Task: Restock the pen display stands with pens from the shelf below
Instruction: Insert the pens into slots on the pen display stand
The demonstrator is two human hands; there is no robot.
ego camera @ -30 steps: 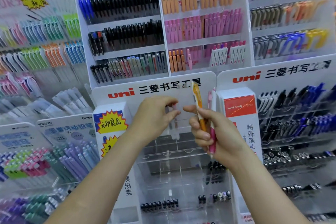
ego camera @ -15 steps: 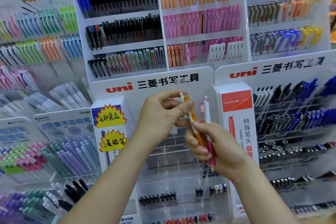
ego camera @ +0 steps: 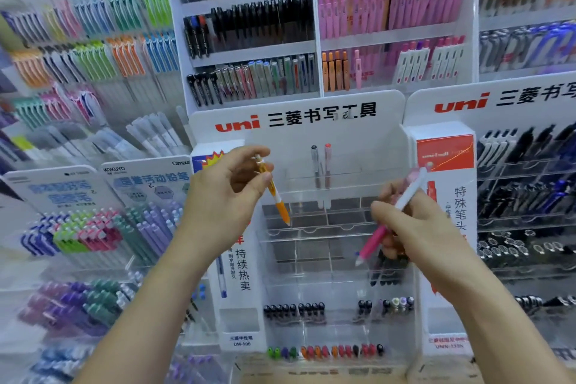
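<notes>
The left hand (ego camera: 224,196) is raised before the left half of the clear display stand (ego camera: 386,131), wrist bent and palm turned inward. An orange pen (ego camera: 282,209) is pinched near its upper end between the thumb and curled fingers, and its tip is slanted down and to the right, over the stand's upper tiers.

The right hand (ego camera: 417,227) is held lower, before the stand's right edge, with the fingers curled round a pink and white pen (ego camera: 408,194). The cap end is pointed up to the right and the tip down to the left. Whether a second pen lies behind it cannot be told.

Two upright pens (ego camera: 327,159) are seen in the stand's top tier. Black-capped pens (ego camera: 293,310) are seen in a lower row, and coloured caps (ego camera: 324,351) along the bottom edge.

Half a second ago the hands were close together at the stand's middle. The orange pen was gripped in the right hand beside the pink one, and its top was touched by the left fingers. It has since been passed to the left hand, and the hands have been drawn well apart.
</notes>
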